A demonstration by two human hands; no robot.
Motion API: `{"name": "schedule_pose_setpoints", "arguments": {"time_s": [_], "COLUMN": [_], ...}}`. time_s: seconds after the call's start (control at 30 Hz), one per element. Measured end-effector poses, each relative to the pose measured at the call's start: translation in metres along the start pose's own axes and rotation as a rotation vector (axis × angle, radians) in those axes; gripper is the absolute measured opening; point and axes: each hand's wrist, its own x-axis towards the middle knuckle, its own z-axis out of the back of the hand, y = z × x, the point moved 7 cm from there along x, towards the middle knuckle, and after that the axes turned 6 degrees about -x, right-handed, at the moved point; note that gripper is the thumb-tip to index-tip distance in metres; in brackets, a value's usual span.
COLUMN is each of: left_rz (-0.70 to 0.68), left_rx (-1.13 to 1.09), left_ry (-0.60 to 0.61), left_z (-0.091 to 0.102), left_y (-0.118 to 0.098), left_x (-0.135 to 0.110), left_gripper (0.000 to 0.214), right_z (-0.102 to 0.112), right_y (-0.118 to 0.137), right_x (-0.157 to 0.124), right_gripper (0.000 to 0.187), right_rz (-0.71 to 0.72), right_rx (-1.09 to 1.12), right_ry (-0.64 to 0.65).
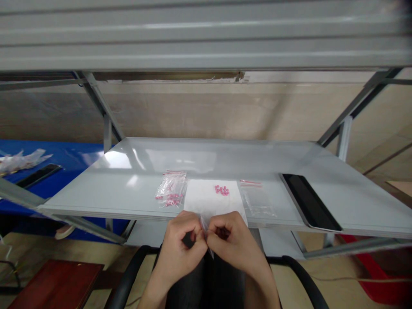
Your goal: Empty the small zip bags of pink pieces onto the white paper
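My left hand point(180, 246) and my right hand point(236, 242) are held together just below the front edge of the grey table point(106, 189). Both pinch a small clear plastic bag point(206, 229) between thumb and fingers. On the table right above them lies a white sheet point(206, 199) with a few small pink parts point(222, 189) on it. A pile of filled clear bags with pink contents point(170, 191) lies left of the sheet. Empty clear bags point(257, 199) lie to its right.
A black tray point(310, 201) lies at the table's right. A blue table point(71, 156) at the left carries a dark phone point(40, 174) and more bags point(21, 161). Black chair arms point(128, 274) flank my lap. A red bin point(386, 279) stands low right, a red-brown board point(54, 285) low left.
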Motion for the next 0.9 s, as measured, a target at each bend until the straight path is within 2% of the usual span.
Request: {"name": "schedule_pose_setpoints", "arguments": {"time_s": [0.1, 0.2, 0.3, 0.33, 0.4, 0.43, 0.47, 0.63, 0.9], "left_rz": [-0.011, -0.049, -0.12, -0.134, -0.134, -0.123, -0.111, -0.068, 0.032], "left_rx": [0.051, 0.068, 0.028, 0.025, 0.044, 0.061, 0.075, 0.076, -0.26], "left_ry": [-0.059, -0.099, -0.066, -0.023, 0.093, 0.139, 0.165, 0.107, 0.092], "left_z": [0.006, 0.013, 0.014, 0.011, 0.0, -0.005, -0.008, -0.008, -0.007], "left_y": [-0.004, -0.009, -0.016, -0.016, -0.013, -0.01, -0.007, 0.002, 0.008], "left_x": [-0.001, -0.002, -0.003, -0.004, -0.005, -0.006, -0.007, -0.008, -0.002], "left_gripper": [0.028, 0.03, 0.015, 0.022, 0.075, 0.093, 0.099, 0.082, 0.069], "right_z": [0.008, 0.018, 0.023, 0.023, 0.021, 0.02, 0.019, 0.021, 0.023], "right_y": [0.001, 0.004, 0.007, 0.008, 0.009, 0.009, 0.009, 0.007, 0.008], "right_x": [-0.002, -0.005, -0.008, -0.009, -0.011, -0.012, -0.012, -0.013, -0.01], "right_gripper": [0.022, 0.024, 0.023, 0.022, 0.02, 0.02, 0.02, 0.024, 0.025], "right_rz": [-0.013, -0.01, 0.007, 0.011, 0.013, 0.012, 0.011, 0.01, 0.011], "right_rx": [-0.106, -0.107, -0.068, -0.057, -0.033, -0.02, -0.009, -0.007, -0.018], "right_ry": [-0.101, -0.172, -0.177, -0.166, -0.133, -0.117, -0.103, -0.118, -0.154]}}
